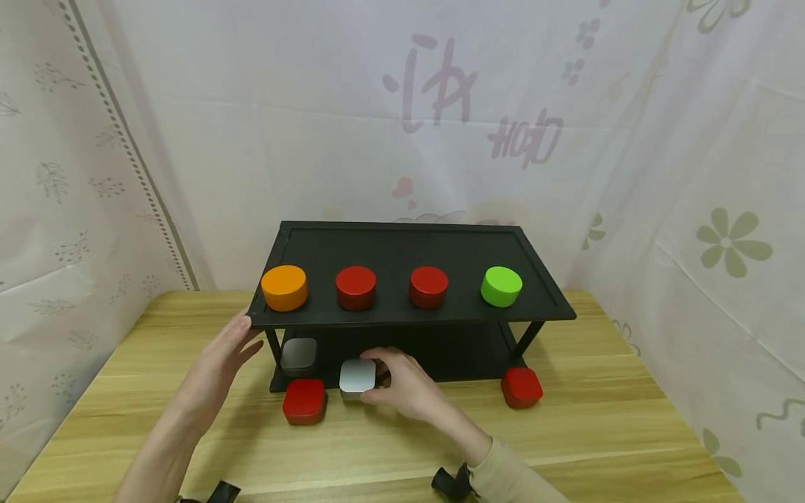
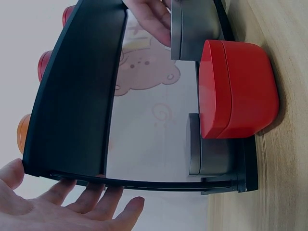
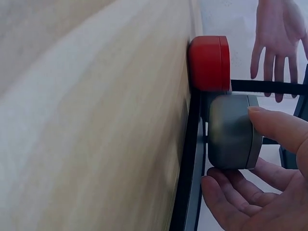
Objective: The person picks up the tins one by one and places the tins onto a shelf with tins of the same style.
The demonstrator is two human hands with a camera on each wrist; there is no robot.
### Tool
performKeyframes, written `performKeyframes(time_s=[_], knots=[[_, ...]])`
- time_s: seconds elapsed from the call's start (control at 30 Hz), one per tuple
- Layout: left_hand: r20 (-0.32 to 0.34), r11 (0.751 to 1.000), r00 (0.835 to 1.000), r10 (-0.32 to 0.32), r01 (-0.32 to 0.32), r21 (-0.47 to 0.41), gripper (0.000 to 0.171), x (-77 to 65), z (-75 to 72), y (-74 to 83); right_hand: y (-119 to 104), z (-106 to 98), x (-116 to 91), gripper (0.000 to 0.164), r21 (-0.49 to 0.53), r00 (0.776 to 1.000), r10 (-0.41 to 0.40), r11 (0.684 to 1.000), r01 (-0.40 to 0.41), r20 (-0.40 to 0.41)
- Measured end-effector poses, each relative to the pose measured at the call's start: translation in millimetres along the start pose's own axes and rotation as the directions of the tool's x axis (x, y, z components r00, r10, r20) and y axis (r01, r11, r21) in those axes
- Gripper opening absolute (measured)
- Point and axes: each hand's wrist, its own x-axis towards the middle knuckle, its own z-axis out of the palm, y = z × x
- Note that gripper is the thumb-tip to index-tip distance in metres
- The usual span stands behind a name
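A silver square tin (image 1: 358, 377) is pinched between the thumb and fingers of my right hand (image 1: 405, 384), at the front edge of the black shelf's lower board. My left hand (image 1: 214, 367) touches the left front corner of the black two-tier shelf (image 1: 402, 244), its fingers mostly straight in the left wrist view. Another silver tin (image 1: 298, 357) stands on the lower board at the left end. In front of it, a red square tin (image 1: 305, 402) rests on the table. In the right wrist view, the held tin (image 3: 231, 132) hides part of what lies behind.
Along the upper board stand an orange round tin (image 1: 285, 288), two red round tins (image 1: 356, 288) (image 1: 428, 287) and a green round tin (image 1: 501, 286). A second red square tin (image 1: 521, 388) sits by the shelf's right front leg. Printed cloth (image 1: 314, 140) hangs behind the wooden table (image 1: 604, 419).
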Motion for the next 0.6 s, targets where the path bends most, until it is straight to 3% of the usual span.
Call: performKeyframes(time_s=[0.3,0.6], knots=[[0.003,1.0,1.0,0.009,-0.009,0.004,0.048,0.2,-1.1,1.5,5.7,-4.9,11.8,0.054,0.006,0.999,-0.034,0.999,0.034,-0.012],[0.0,1.0,1.0,-0.003,0.003,0.007,0.047,0.7,0.0,1.6,6.5,-8.1,20.3,0.054,-0.006,1.0,-0.008,1.0,0.008,-0.02]])
